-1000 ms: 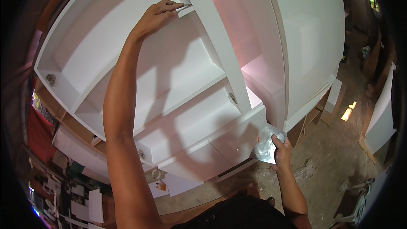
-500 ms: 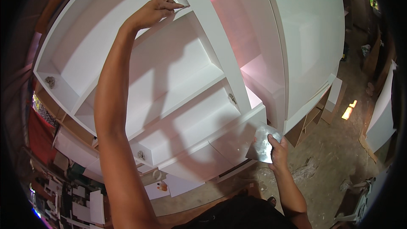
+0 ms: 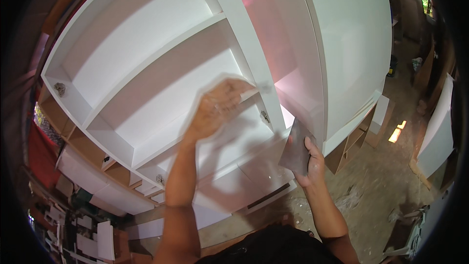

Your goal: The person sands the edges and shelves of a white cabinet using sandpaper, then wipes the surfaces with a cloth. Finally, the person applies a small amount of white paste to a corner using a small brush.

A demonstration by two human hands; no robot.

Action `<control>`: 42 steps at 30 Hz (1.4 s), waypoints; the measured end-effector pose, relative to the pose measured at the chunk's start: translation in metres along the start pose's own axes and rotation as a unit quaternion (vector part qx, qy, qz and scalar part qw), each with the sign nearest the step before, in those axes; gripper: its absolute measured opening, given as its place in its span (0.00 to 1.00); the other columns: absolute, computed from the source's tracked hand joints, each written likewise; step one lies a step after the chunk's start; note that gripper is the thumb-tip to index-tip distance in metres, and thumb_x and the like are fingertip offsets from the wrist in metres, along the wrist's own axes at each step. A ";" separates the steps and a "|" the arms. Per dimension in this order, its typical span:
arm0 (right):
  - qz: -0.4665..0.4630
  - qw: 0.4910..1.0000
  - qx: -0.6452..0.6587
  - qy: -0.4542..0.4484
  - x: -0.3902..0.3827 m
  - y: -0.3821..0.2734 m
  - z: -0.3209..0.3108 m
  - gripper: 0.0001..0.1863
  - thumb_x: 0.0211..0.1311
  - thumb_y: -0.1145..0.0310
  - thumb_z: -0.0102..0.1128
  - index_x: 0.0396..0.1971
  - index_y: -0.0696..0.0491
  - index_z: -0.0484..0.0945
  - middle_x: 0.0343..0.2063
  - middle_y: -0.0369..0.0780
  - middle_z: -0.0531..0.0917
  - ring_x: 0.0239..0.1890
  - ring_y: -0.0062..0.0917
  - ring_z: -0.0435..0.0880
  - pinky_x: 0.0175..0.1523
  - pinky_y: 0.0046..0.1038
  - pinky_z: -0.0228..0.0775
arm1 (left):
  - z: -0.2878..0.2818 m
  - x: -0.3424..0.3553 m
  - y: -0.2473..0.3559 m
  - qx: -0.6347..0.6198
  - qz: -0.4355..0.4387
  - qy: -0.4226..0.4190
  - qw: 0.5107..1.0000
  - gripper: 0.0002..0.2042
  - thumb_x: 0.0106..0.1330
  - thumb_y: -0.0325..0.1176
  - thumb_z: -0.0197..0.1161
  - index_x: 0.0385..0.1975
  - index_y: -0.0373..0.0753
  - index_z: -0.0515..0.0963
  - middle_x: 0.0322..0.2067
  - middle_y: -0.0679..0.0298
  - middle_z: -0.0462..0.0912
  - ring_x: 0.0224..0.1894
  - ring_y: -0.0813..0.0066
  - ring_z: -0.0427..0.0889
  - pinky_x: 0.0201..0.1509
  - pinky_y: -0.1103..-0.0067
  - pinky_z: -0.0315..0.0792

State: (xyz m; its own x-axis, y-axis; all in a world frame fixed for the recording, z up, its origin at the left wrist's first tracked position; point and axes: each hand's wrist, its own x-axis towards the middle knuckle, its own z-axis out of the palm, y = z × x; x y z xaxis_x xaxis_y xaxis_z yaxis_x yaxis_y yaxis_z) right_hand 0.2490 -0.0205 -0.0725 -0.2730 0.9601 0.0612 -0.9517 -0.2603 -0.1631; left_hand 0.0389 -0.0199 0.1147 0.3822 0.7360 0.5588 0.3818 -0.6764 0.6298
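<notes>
A tall white shelving cabinet (image 3: 146,68) fills the view. My left hand (image 3: 217,107) is blurred with motion in front of the lower shelf, next to the white upright divider (image 3: 246,54); its fingertips reach toward the divider's edge, and I cannot tell whether it holds anything. My right hand (image 3: 310,164) is lower, beside the cabinet's drawer front (image 3: 244,186), and grips a flat grey metal scraper blade (image 3: 294,147) that points upward.
A white door panel (image 3: 356,44) stands at the right of the cabinet. White boards (image 3: 437,132) lean at the far right. The dusty concrete floor (image 3: 386,176) carries scraps. Cluttered shelves with small white pieces (image 3: 88,234) lie at lower left.
My left hand has dropped from the top of the divider down to the lower shelf level. My right hand has risen a little with the scraper.
</notes>
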 end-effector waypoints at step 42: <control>-0.021 0.999 -0.008 0.044 -0.032 -0.047 -0.063 0.20 0.64 0.71 0.57 0.54 0.59 0.69 0.45 0.45 0.78 0.46 0.37 0.80 0.52 0.40 0.77 | -0.167 0.196 0.005 -0.062 -0.184 0.283 0.939 0.06 0.59 0.32 0.70 0.33 0.40 0.80 0.26 0.69 0.81 0.25 0.78 0.77 0.31 0.77 0.72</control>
State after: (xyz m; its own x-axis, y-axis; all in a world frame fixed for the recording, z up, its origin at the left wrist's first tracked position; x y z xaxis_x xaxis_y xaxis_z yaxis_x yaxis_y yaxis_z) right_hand 0.3115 -0.0322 -0.1283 -0.2180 0.9758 -0.0185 -0.9597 -0.2178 -0.1777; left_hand -0.0244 0.1253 0.3176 -0.2793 0.8397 0.4657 0.2851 -0.3906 0.8753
